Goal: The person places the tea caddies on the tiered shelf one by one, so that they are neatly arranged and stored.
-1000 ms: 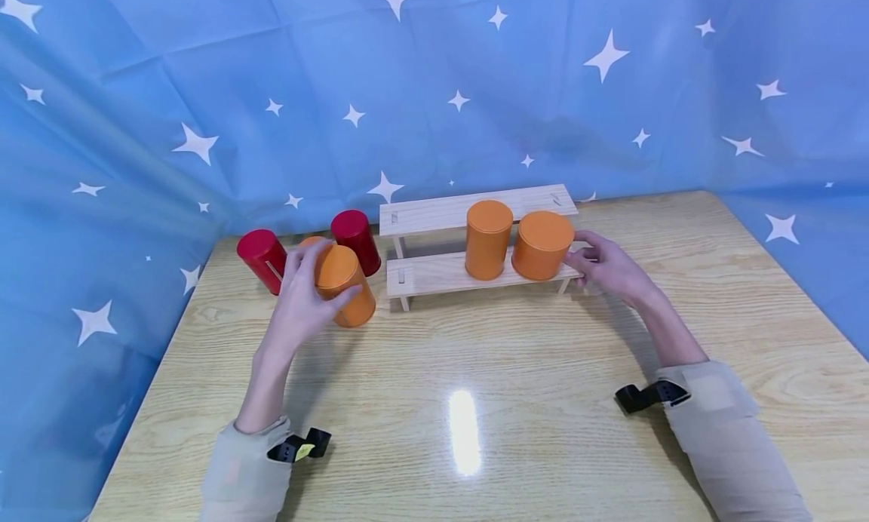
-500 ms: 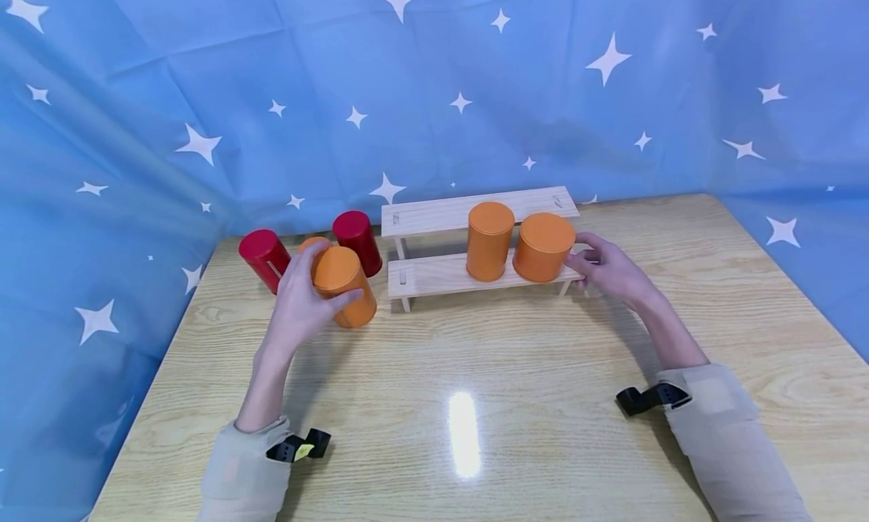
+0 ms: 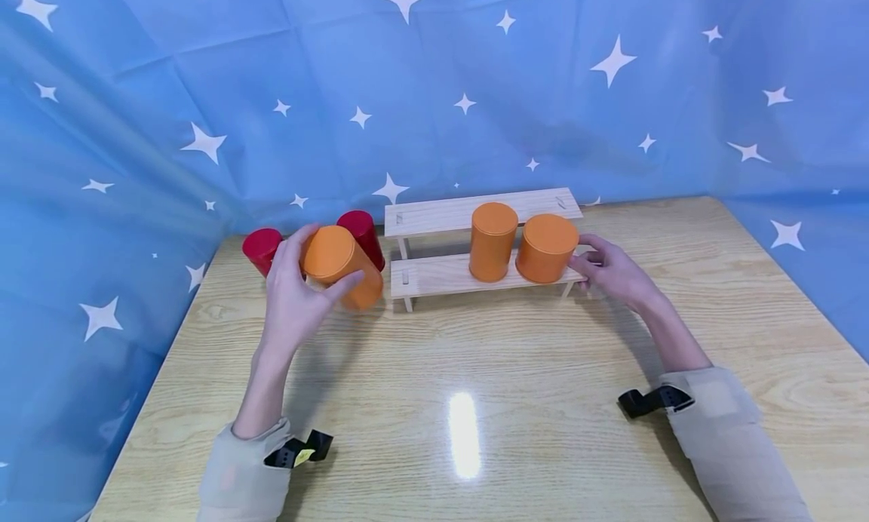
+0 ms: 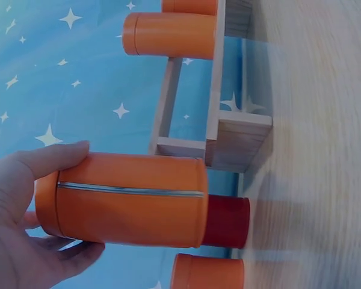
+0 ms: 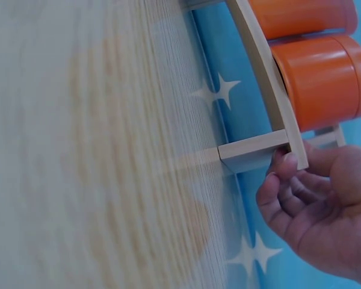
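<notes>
My left hand (image 3: 293, 292) grips a tall orange canister (image 3: 333, 252) near its lid, fingers on one side and thumb on the other. In the left wrist view, a silvery strip runs along this canister (image 4: 132, 208), and its base stands off the tabletop. My right hand (image 3: 614, 274) pinches the right end of the lower board of a two-tier wooden shelf (image 3: 434, 274); the right wrist view shows curled fingers under the board (image 5: 271, 84). On that board stand a tall orange canister (image 3: 492, 243) and a shorter, wider orange canister (image 3: 547, 249).
Two red canisters stand left of the shelf: one red canister (image 3: 261, 249) beyond my left hand, another red canister (image 3: 362, 235) partly behind the held one. A further orange canister (image 4: 207, 274) shows low in the left wrist view. A starry blue cloth (image 3: 434, 92) hangs behind the table (image 3: 543, 401).
My left hand has raised the orange canister from the table and moved it slightly away from me, tilting it. My right hand stays at the shelf's end.
</notes>
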